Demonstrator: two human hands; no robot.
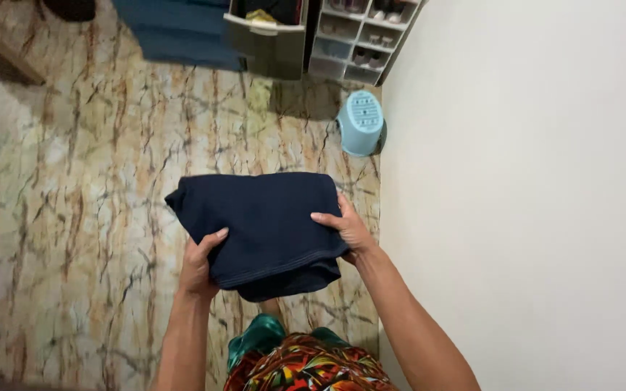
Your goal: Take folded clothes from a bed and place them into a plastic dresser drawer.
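Observation:
A folded dark navy garment [262, 217] is held flat in the air over a marble-patterned floor. My left hand [201, 264] grips its near left edge, thumb on top. My right hand [348, 228] holds its right edge, thumb laid over the cloth. Both forearms reach up from the bottom of the head view. Below the garment I see my patterned, colourful clothing [306, 366].
A white wall [530, 203] runs along the right. A small light-blue stool [361, 122] stands on the floor by the wall. At the back are a white shelf unit [360, 36], a grey drawer box [269, 40] and a blue piece [179, 32].

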